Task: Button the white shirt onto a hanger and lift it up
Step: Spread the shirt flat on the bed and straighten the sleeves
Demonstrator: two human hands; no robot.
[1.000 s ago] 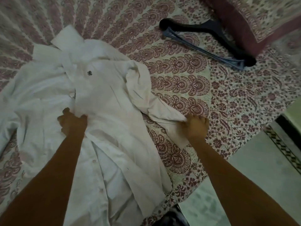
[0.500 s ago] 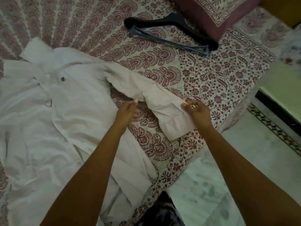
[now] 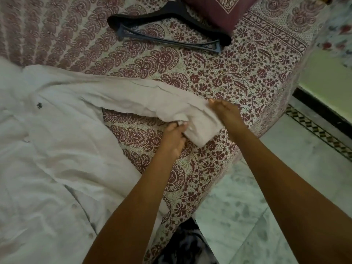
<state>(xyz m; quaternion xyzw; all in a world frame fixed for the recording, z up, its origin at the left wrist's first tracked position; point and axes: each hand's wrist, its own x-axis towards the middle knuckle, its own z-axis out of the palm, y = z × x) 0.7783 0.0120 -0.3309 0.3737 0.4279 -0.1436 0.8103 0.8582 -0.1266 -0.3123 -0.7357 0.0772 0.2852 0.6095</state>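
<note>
While both hands pinch its cuff | white shirt (image 3: pixel 57 149) apparently sprawls leftward

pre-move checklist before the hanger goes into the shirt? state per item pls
1. Hanger within reach, nothing lying on it: ok.
2. Shirt lying flat on the bed: ok.
3. Front unbuttoned: cannot tell.
4. Sleeve straightened: not ok, cuff end is bunched.
5. Left hand free: not ok, gripping the cuff.
6. Right hand free: not ok, on the cuff.
</note>
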